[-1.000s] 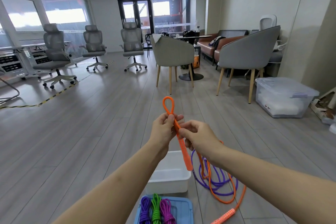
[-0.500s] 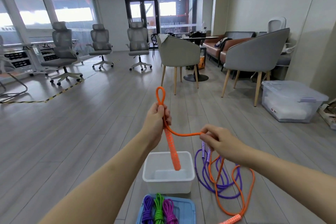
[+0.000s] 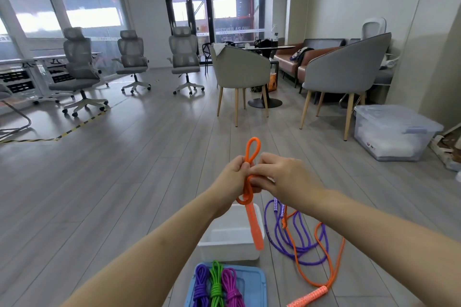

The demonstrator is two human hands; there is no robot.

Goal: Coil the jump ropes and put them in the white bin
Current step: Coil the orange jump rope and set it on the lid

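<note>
Office or co-working lounge, open plan. Grey plank floor (image 3: 129, 182) all round the grip. Far beyond it to the left, three grey mesh swivel chairs (image 3: 183, 57) on castors by a desk (image 3: 50, 57) under big windows (image 3: 74, 17). Straight ahead, black-framed glass doors (image 3: 190, 15). Ahead-right, two upholstered tub chairs (image 3: 345, 70) with wooden legs at a round pedestal table (image 3: 269, 47), brown sofa (image 3: 294, 57) behind. Yellow-black hazard tape (image 3: 74, 127) on the floor, far left. Lidded clear storage tub (image 3: 391, 132) off to the right by the wall.

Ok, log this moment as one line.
left hand: grips orange rope | right hand: wraps it | white bin: empty
</note>
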